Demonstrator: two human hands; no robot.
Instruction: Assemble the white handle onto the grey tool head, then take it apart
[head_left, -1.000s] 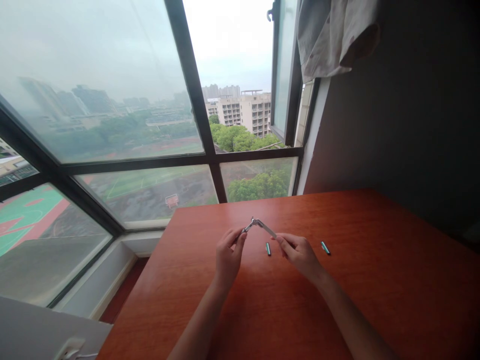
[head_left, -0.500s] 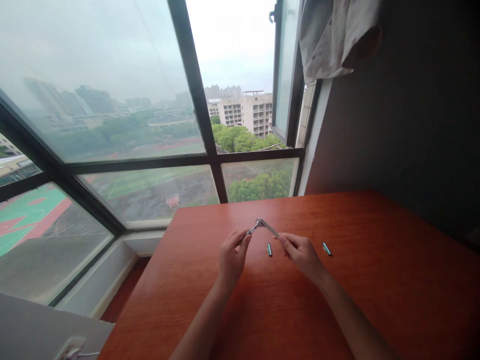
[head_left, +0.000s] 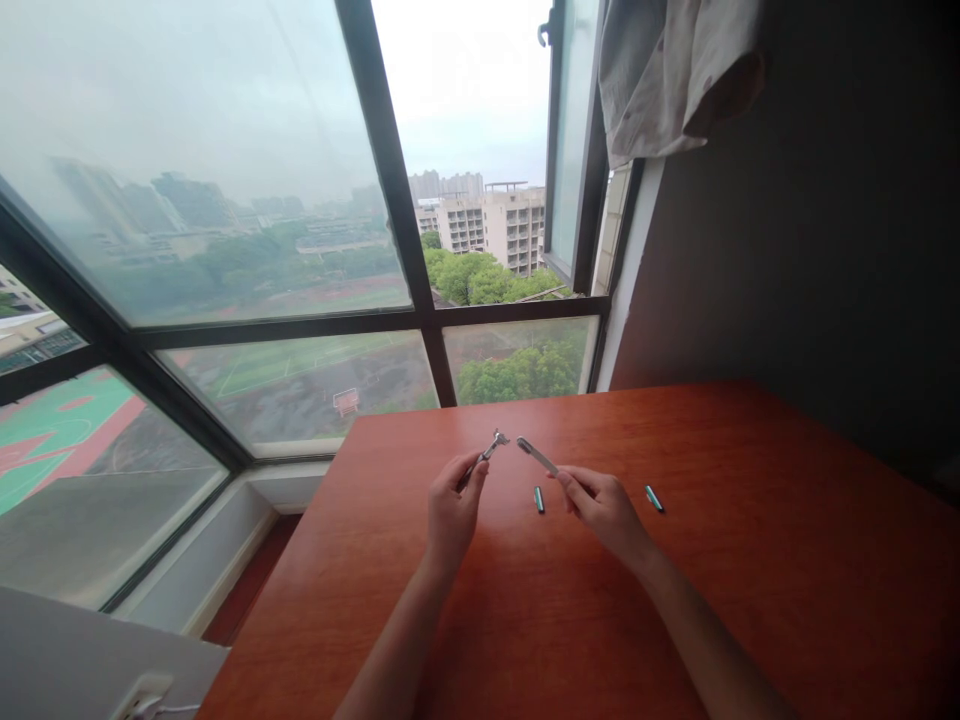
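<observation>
I'm seeing two green-black strips [head_left: 654, 498] lying on the table [head_left: 570, 620] — one left of my right hand [head_left: 606, 515], one off to its right. That hand is gripping a silvery stick [head_left: 539, 459] — its tip facing, without touching, the silver tool [head_left: 490, 448] my left hand [head_left: 454, 510] is grasping.

Glossy, reddish-brown wood-grained table [head_left: 360, 540] with a small teal-and-black strip [head_left: 539, 500] and, well apart, a second strip [head_left: 654, 498].

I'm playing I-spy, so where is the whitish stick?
In the head view, the whitish stick is just right of centre, in the right hand, its tip apart from the silvery tool in the left hand.
</observation>
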